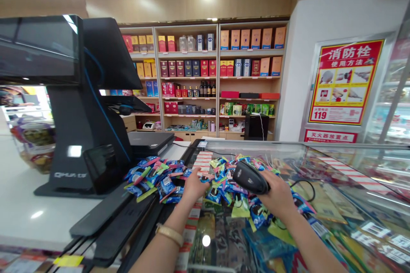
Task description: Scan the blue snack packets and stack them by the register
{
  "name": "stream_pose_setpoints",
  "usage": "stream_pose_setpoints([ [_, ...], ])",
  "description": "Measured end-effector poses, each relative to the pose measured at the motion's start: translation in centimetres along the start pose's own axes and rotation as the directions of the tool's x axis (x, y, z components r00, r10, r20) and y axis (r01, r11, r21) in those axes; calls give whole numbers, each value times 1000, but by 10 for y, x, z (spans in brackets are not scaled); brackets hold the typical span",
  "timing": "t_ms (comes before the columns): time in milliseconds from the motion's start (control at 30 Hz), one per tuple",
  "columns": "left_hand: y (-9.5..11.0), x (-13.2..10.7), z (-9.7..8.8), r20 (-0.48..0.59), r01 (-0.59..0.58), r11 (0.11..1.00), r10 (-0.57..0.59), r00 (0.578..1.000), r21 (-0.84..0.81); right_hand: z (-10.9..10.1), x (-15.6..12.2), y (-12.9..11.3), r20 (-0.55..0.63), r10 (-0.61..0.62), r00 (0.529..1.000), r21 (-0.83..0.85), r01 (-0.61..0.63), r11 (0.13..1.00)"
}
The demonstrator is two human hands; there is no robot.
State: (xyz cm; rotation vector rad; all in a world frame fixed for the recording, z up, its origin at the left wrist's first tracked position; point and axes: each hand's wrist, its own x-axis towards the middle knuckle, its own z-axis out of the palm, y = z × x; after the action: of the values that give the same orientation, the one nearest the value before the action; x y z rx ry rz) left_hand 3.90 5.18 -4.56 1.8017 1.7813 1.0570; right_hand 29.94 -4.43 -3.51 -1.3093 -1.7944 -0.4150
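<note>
Snack packets (153,177): loose heap on glass counter (288,153), beside till terminal (80,115), within easy reach.
Left hand (192,185): resting on heap, fingers down; grip cannot be told.
Right hand (279,195): clamped round barcode scanner (250,177), nose angled so its window faces the packets.

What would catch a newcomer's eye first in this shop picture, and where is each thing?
Blue snack packets lie heaped on the glass counter at centre, the left hand on them, the right hand holding a black scanner. A tall black till looms at left; a red poster hangs on the right wall.
</note>
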Motion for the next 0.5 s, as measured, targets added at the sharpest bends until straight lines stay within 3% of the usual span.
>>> stream_pose_setpoints([
  [133, 0, 1, -4, -96, 8, 974, -31, 995, -225, -1, 0, -1, -15, -21, 1000, 10, 21, 1000],
  [200, 6, 1, -8, -103, 59, 874, -123, 987, -482, -2, 1, -2, -17, -30, 999, 7, 30, 1000],
  [233, 10, 0, -11, -63, 102, 744, -190, 980, -660, -2, 1, -2, -19, -33, 999, 5, 33, 999],
  [300, 19, -2, -17, 106, 206, 343, -286, 952, -917, -4, 1, -4, -24, -45, 999, 7, 45, 999],
  [333, 23, -3, -20, 205, 258, 150, -299, 932, -954, -5, 1, -5, -27, -53, 998, 8, 53, 999],
  [367, 27, -4, -23, 286, 304, 13, -299, 910, -953, -5, 2, -6, -28, -59, 998, 9, 60, 998],
  [500, 32, -8, -28, 471, 425, -222, -229, 852, -877, -8, 2, -10, -25, -79, 997, 13, 80, 997],
])
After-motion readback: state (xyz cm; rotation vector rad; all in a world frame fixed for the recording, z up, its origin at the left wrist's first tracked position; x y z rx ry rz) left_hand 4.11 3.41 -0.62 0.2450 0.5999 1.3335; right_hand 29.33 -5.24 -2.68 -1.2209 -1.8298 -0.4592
